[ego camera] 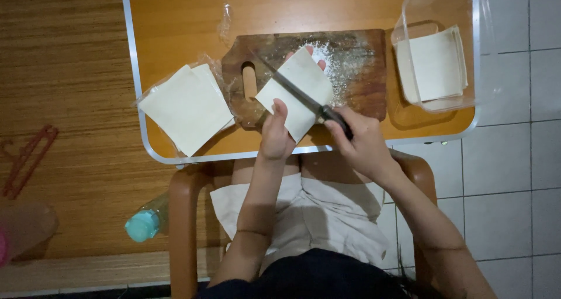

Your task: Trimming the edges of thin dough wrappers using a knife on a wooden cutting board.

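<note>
Centrally, the left hand (274, 136) pins a pale dough square (297, 91) on the floured wooden board (362, 77) while the right hand (361, 142) grips a knife (292, 91).

Open strip of bare orange tabletop (175, 18) along the far edge, behind the dark wooden cutting board (362, 94). Blocked at right by the clear plastic container (409, 27) of pale dough squares, just beside the board. Crowded at left by a stack of pale dough sheets (187, 107) on crinkled plastic wrap, touching the board's handle end. Narrow free gap along the near table edge.
</note>
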